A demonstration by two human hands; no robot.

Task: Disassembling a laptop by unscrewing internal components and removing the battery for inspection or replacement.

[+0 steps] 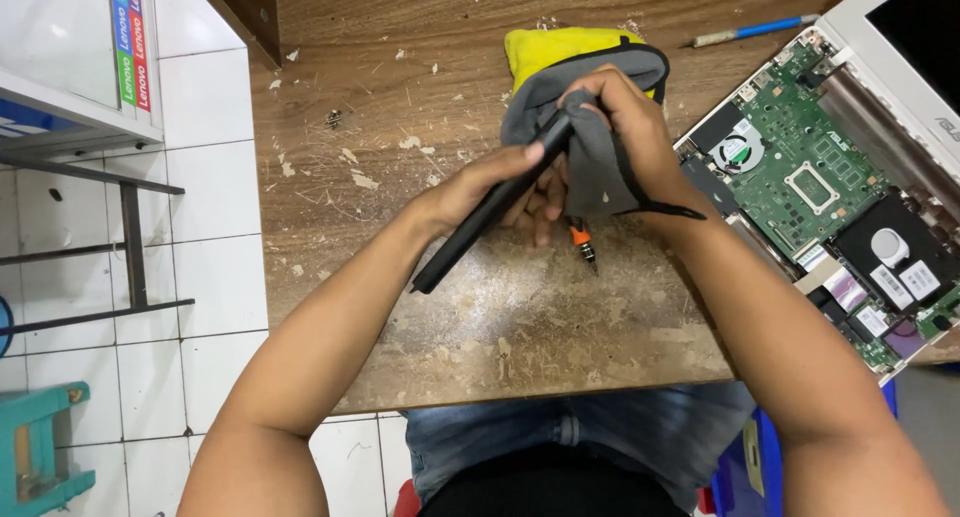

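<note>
My left hand (pixel 490 189) grips a long flat black bar-shaped part (pixel 470 232), held slanted over the worn wooden table (pixel 400 107). My right hand (pixel 625 127) presses a grey cloth with a yellow inner side (pixel 590 72) against the upper end of the black part. Under both hands lies a small screwdriver with an orange collar (pixel 583 243), its tip toward me. An opened laptop (pixel 830 177) with bare green circuit board, fan and drive lies just right of my right wrist.
A blue pen (pixel 752 30) lies at the table's far edge by the laptop lid. A small screw (pixel 333 118) sits far left on the table. White floor tiles, a metal rack (pixel 130 247) and a teal stool (pixel 40 447) are at left.
</note>
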